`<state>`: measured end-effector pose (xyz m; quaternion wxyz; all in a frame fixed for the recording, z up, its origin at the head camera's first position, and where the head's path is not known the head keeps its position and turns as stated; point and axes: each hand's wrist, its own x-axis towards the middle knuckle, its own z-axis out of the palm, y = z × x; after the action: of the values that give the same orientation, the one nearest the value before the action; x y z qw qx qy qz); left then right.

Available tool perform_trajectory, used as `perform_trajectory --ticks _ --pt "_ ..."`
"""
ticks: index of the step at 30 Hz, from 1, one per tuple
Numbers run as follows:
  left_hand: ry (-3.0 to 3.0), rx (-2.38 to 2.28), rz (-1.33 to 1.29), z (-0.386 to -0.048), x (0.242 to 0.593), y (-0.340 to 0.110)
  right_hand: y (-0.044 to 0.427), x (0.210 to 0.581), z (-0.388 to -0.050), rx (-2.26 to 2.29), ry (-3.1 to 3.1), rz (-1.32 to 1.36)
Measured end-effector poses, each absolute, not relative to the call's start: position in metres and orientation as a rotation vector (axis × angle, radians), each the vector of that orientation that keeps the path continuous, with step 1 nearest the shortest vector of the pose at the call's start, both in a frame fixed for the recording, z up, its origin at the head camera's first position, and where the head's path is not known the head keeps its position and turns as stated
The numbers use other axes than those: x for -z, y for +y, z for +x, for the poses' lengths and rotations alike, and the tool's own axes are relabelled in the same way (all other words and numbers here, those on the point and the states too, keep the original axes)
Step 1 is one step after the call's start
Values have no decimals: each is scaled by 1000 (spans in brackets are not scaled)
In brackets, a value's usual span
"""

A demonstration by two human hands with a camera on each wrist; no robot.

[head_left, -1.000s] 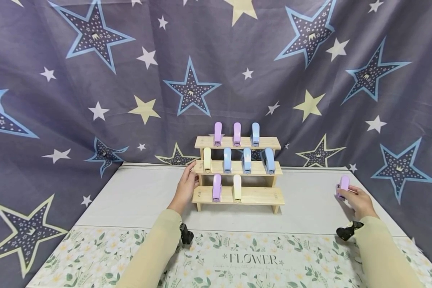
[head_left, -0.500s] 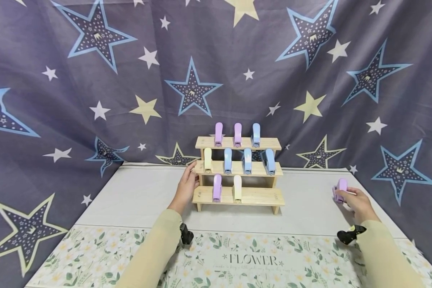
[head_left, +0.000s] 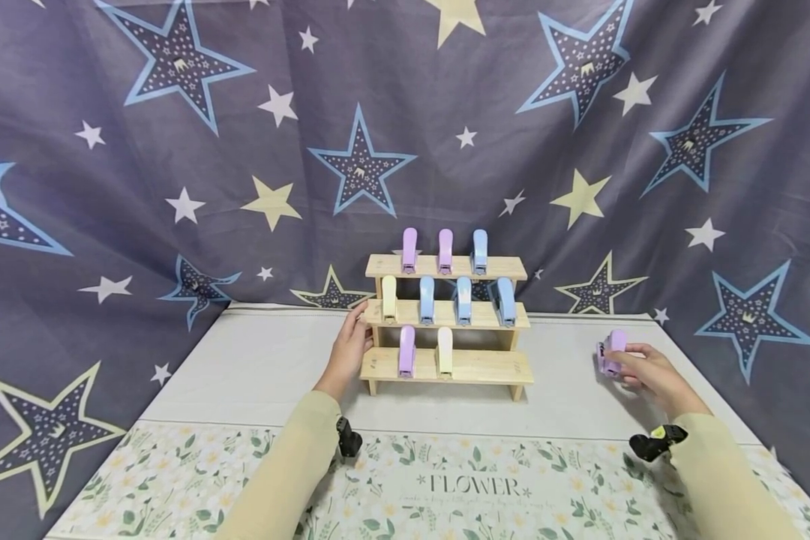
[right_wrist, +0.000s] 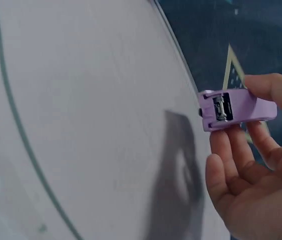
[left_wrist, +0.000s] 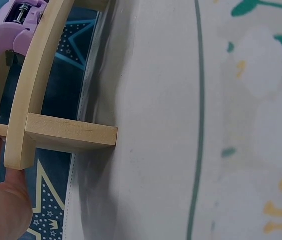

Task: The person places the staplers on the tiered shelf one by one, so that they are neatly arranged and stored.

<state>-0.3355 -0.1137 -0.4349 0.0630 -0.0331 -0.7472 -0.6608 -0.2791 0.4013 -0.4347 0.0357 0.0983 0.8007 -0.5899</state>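
My right hand (head_left: 655,373) pinches a purple stapler (head_left: 614,351) above the white part of the table, to the right of the stand. In the right wrist view the thumb lies on one side of this stapler (right_wrist: 246,106) and fingers on the other; its metal spring part shows. My left hand (head_left: 347,351) grips the left end of the three-tier wooden stand (head_left: 486,367) at its middle tier. In the left wrist view the left hand (left_wrist: 5,205) is partly cut off, its fingertips against the wood.
Purple staplers (head_left: 409,251) and a blue one (head_left: 479,253) stand on the top tier. A cream stapler (head_left: 389,300) and blue ones (head_left: 463,301) fill the middle tier. The bottom tier bears a purple stapler (head_left: 406,352) and a cream one (head_left: 445,352). Behind hangs a star-patterned curtain (head_left: 445,187).
My right hand has moved left with the purple stapler, towards the stand, and the stapler has tilted slightly. My left hand stays at the stand's left end.
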Motion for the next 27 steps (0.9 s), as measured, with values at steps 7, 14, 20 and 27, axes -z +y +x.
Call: perform_trajectory --ticks 7,14,20,27 --pt "-2257 1998 -102 -337 435 -113 372 419 -275 1712 2509 29" --pt "-2256 1998 -93 -336 435 -113 338 399 -270 1663 2506 -183" --pt "-2248 2022 -105 -336 435 -113 312 389 -265 1612 2523 -270" --pt "-2248 2008 -91 -336 436 -114 285 394 -264 1637 2468 -307"
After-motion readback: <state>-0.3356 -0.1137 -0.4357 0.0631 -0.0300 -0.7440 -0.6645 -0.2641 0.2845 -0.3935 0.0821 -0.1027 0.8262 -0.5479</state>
